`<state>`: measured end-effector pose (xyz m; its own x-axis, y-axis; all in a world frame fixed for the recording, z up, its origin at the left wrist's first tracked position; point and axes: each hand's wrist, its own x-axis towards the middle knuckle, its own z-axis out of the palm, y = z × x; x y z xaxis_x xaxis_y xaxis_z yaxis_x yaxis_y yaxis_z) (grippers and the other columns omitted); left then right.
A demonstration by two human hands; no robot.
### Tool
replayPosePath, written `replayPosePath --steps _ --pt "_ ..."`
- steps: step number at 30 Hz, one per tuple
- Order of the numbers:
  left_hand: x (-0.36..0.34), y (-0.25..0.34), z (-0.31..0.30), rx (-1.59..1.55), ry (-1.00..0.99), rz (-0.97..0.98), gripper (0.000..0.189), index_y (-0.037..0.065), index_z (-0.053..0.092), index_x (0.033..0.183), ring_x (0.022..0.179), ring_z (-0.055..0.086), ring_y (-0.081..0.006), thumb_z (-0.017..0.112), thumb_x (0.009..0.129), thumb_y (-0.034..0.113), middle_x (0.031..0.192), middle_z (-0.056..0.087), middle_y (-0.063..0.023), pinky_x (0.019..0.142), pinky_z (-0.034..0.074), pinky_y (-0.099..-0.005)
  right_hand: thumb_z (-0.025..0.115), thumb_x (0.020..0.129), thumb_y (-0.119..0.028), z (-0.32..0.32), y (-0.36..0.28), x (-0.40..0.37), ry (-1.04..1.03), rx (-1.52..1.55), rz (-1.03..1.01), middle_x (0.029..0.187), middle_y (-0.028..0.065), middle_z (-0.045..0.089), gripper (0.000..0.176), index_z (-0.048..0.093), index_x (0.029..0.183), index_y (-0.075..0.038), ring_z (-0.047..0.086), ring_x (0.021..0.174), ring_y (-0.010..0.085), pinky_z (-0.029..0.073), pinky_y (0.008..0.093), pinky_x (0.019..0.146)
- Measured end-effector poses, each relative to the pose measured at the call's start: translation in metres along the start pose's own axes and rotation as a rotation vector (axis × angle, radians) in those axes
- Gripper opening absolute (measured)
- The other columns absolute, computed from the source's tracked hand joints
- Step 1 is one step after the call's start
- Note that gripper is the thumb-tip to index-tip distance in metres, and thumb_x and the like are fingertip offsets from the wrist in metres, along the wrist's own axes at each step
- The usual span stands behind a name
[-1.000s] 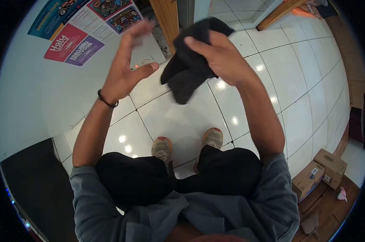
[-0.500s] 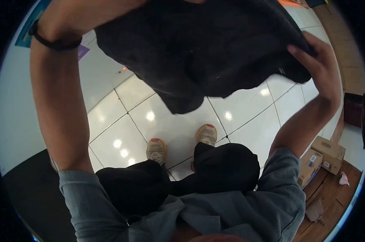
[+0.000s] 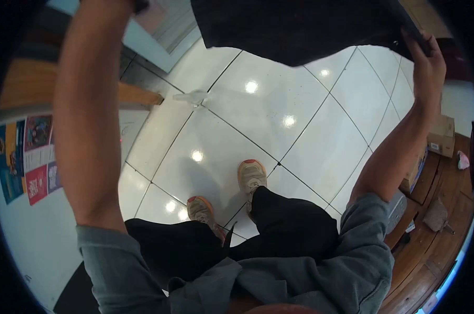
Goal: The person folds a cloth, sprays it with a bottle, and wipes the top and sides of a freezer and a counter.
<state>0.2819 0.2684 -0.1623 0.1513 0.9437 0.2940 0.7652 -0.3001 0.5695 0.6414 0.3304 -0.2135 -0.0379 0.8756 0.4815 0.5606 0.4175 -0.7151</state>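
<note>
A black cloth [image 3: 300, 29] hangs spread out at the top of the head view, its lower edge wavy and part of it cut off by the frame. My right hand [image 3: 426, 57] grips its right edge, fingers closed around the fabric with the thumb on the near side. On the left, my forearm [image 3: 90, 115] reaches up past the frame's top edge; a dark band shows near the wrist, but the left hand itself is out of view.
White glossy tiles [image 3: 237, 125] cover the floor under my feet. Posters [image 3: 38, 157] hang on a white surface at left, near a wooden piece [image 3: 137, 95]. Cardboard boxes [image 3: 440, 137] rest on a wooden bench [image 3: 431, 251] at right.
The cloth has risen toward the top of the view and looks flatter. My left hand has gone out of frame. My body has turned, bringing posters and a doorway area into view.
</note>
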Motion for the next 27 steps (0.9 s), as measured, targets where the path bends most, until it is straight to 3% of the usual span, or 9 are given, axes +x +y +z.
replayPosePath --steps 3,5,7,9,11,16,19,25,27 --pt "-0.002 -0.017 0.045 0.186 -0.025 0.131 0.018 0.007 0.068 0.093 0.064 0.061 -0.0225 0.072 0.083 0.022 0.073 0.065 -0.008 0.062 0.051 -0.0338 0.075 0.086 -0.013 -0.007 0.022 -0.044 -0.132 -0.023 0.151 0.087 0.0008 0.066 0.017 0.062 0.094 -0.004 0.057 0.081 0.0067 0.045 0.0229 0.075" --pt "-0.034 -0.047 0.087 0.307 -0.078 0.366 0.031 0.005 0.06 0.108 0.093 0.061 -0.0307 0.068 0.079 0.014 0.094 0.064 -0.0113 0.083 0.045 -0.0394 0.073 0.085 -0.008 -0.01 0.052 -0.087 -0.232 -0.107 -0.073 0.082 0.0006 0.059 0.018 0.057 0.093 -0.003 0.053 0.074 0.0076 0.045 0.0249 0.068" --pt "-0.063 -0.066 0.134 0.204 -0.14 0.338 0.017 0.006 0.058 0.089 0.08 0.057 -0.034 0.068 0.076 0.01 0.078 0.057 -0.0122 0.074 0.043 -0.0422 0.07 0.084 -0.004 -0.002 0.074 -0.138 -0.393 -0.08 0.164 0.079 0.0036 0.053 0.018 0.054 0.094 -0.002 0.05 0.073 0.0103 0.045 0.0276 0.066" --pt "-0.092 -0.083 0.18 0.166 -0.277 0.391 0.019 0.008 0.056 0.088 0.08 0.056 -0.0317 0.069 0.073 0.007 0.081 0.057 -0.0101 0.072 0.042 -0.044 0.068 0.08 0.0 0.016 0.102 -0.193 -0.424 -0.138 0.212 0.083 0.0097 0.054 0.019 0.054 0.093 -0.003 0.056 0.077 0.0235 0.047 0.0344 0.07" --pt "-0.132 -0.103 0.224 0.279 -0.414 0.355 0.018 0.01 0.058 0.088 0.085 0.058 -0.0269 0.068 0.073 0.01 0.086 0.059 -0.0065 0.074 0.044 -0.0425 0.07 0.077 -0.001 0.03 0.133 -0.253 -0.409 -0.307 0.087 0.087 0.0108 0.055 0.02 0.056 0.091 -0.005 0.057 0.082 0.0306 0.047 0.0405 0.072" --pt "-0.231 -0.138 0.294 0.308 -0.751 0.115 0.016 0.012 0.066 0.091 0.095 0.06 -0.026 0.072 0.076 0.013 0.093 0.061 -0.0069 0.081 0.045 -0.0415 0.071 0.077 -0.005 0.046 0.168 -0.398 -0.61 -0.414 0.296 0.091 0.0106 0.056 0.014 0.061 0.086 -0.008 0.058 0.089 0.0314 0.049 0.0431 0.076" --pt "-0.254 -0.139 0.299 0.181 -0.878 -0.1 0.014 0.013 0.068 0.087 0.098 0.06 -0.0273 0.076 0.076 0.018 0.094 0.061 -0.0079 0.084 0.046 -0.0424 0.074 0.078 -0.009 0.037 0.16 -0.422 -0.687 -0.325 0.458 0.094 0.011 0.062 0.013 0.067 0.088 -0.007 0.061 0.092 0.0304 0.051 0.042 0.081" --pt "-0.228 -0.177 0.316 -0.318 -0.681 -0.6 0.027 0.004 0.069 0.099 0.081 0.067 -0.0241 0.077 0.081 0.022 0.087 0.071 -0.0132 0.075 0.051 -0.0353 0.071 0.083 -0.015 0.044 0.215 -0.375 -0.62 0.003 0.893 0.091 0.014 0.071 0.019 0.069 0.097 -0.002 0.067 0.082 0.0254 0.051 0.0364 0.078" --pt "-0.203 -0.181 0.328 -0.391 -0.554 -0.732 0.027 0.004 0.069 0.099 0.081 0.066 -0.023 0.077 0.081 0.022 0.086 0.069 -0.0131 0.076 0.051 -0.0344 0.071 0.085 -0.018 0.061 0.256 -0.359 -0.555 -0.069 0.703 0.09 0.0145 0.071 0.023 0.068 0.1 -0.002 0.067 0.082 0.0275 0.052 0.037 0.078"
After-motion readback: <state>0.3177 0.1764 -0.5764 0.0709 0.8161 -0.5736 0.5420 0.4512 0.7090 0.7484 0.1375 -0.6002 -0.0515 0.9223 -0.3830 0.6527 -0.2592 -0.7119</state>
